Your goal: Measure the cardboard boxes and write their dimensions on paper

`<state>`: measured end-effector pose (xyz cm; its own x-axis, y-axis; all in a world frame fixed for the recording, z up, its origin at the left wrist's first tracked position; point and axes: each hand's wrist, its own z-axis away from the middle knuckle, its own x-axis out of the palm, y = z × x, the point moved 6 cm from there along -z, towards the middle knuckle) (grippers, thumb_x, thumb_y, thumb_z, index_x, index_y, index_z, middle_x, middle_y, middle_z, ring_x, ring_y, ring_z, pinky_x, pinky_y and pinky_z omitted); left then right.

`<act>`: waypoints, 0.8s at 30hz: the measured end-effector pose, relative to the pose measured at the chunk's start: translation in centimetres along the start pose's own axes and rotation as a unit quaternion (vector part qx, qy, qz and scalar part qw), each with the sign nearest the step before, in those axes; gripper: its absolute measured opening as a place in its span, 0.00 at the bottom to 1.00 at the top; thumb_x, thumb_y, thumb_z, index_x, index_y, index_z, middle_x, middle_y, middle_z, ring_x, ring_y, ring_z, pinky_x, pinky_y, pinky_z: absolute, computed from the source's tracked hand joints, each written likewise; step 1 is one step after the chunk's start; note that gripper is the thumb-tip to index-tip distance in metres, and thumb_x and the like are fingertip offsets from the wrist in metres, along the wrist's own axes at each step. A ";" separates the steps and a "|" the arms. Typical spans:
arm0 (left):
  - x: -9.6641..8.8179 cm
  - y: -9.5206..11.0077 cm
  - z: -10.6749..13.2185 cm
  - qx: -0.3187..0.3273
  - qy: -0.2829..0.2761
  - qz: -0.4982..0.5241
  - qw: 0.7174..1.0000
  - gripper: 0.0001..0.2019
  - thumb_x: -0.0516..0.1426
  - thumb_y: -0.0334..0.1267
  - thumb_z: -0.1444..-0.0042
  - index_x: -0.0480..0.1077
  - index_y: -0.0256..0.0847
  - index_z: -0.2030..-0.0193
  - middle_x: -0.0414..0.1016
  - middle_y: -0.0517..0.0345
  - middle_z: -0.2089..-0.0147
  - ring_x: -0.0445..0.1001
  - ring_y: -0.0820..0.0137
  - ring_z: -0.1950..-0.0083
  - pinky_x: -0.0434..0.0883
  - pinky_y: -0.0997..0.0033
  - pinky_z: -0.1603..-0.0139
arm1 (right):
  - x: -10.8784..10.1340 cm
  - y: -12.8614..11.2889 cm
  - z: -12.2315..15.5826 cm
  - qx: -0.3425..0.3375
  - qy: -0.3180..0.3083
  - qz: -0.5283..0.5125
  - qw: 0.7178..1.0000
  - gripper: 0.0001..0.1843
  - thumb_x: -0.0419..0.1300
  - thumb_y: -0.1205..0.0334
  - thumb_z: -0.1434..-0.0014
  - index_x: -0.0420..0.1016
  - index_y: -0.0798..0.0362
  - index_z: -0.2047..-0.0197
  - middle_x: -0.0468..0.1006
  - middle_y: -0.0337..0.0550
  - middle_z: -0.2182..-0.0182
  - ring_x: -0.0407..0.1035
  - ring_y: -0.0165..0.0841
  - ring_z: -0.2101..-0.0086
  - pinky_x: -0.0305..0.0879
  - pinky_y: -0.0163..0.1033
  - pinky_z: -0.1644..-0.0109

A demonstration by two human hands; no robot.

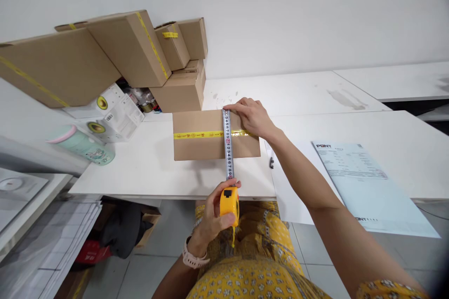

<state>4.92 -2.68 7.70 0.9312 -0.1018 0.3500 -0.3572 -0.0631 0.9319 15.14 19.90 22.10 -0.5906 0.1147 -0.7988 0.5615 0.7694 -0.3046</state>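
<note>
A brown cardboard box [199,147] with yellow printed tape along its top lies on the white table. My left hand [213,215] is closed around a yellow tape measure [228,205] just in front of the table's near edge. Its silver blade [228,154] runs out across the top of the box, from the near side to the far edge. At that far edge, the fingers of my right hand [253,117] press the blade's end against the box. My right palm rests over the box's right part.
Several cardboard boxes [178,93] are stacked at the back left. Near them are a white avocado-print carton [119,117] and a leaning green tumbler [84,145]. Pale blue papers [365,182] and a small black object [271,162] lie to the right on the table [298,98].
</note>
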 end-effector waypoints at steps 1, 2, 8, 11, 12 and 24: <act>-0.1 -0.3 0.0 0.001 -0.001 0.004 1.000 0.38 0.69 0.53 0.54 0.70 0.45 0.36 0.74 0.45 0.39 0.70 0.51 0.38 0.70 0.59 0.41 | 0.0 -0.1 0.0 0.002 0.005 -0.008 1.000 0.26 0.41 0.64 0.30 0.75 0.41 0.41 0.74 0.48 0.56 0.66 0.42 0.56 0.57 0.48 0.50; -0.3 -0.6 -0.1 0.000 -0.001 0.007 1.000 0.38 0.69 0.53 0.54 0.70 0.45 0.36 0.74 0.45 0.39 0.70 0.50 0.38 0.69 0.58 0.40 | -0.1 -0.2 0.1 0.004 0.012 -0.016 1.000 0.25 0.41 0.63 0.29 0.76 0.42 0.42 0.75 0.48 0.56 0.67 0.41 0.55 0.57 0.48 0.49; -1.6 -1.5 -0.6 -0.007 -0.005 0.027 1.000 0.39 0.69 0.54 0.56 0.70 0.44 0.36 0.75 0.44 0.40 0.69 0.48 0.36 0.64 0.50 0.35 | 0.0 -0.9 0.3 0.021 0.049 -0.027 0.998 0.21 0.50 0.45 0.31 0.78 0.43 0.47 0.76 0.46 0.55 0.67 0.42 0.55 0.56 0.50 0.47; -2.0 -1.5 -1.0 -0.005 -0.014 0.059 0.998 0.38 0.69 0.54 0.57 0.72 0.44 0.38 0.76 0.46 0.43 0.70 0.47 0.36 0.62 0.47 0.32 | 0.2 -1.0 0.2 0.023 0.062 -0.003 0.998 0.21 0.54 0.41 0.34 0.78 0.44 0.49 0.76 0.46 0.56 0.67 0.42 0.56 0.56 0.50 0.48; -2.0 -1.5 -1.2 -0.006 -0.018 0.070 0.997 0.38 0.69 0.55 0.58 0.73 0.43 0.39 0.76 0.46 0.44 0.70 0.46 0.37 0.61 0.46 0.32 | 0.3 -1.0 0.1 0.024 0.064 0.005 0.998 0.21 0.55 0.41 0.34 0.77 0.44 0.50 0.76 0.46 0.57 0.66 0.42 0.56 0.55 0.50 0.48; -2.1 -1.7 -1.3 -0.026 -0.030 0.070 0.997 0.40 0.69 0.56 0.59 0.72 0.42 0.39 0.77 0.44 0.43 0.70 0.45 0.36 0.60 0.44 0.31 | 0.6 -0.8 -0.3 0.025 0.060 0.025 0.998 0.21 0.55 0.41 0.34 0.77 0.47 0.52 0.75 0.48 0.59 0.66 0.43 0.58 0.55 0.49 0.50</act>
<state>3.68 -1.08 5.49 0.8656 -0.1656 0.4725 -0.4782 0.0066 0.8782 14.15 19.55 22.04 -0.6249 0.2284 -0.7465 0.6184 0.7284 -0.2948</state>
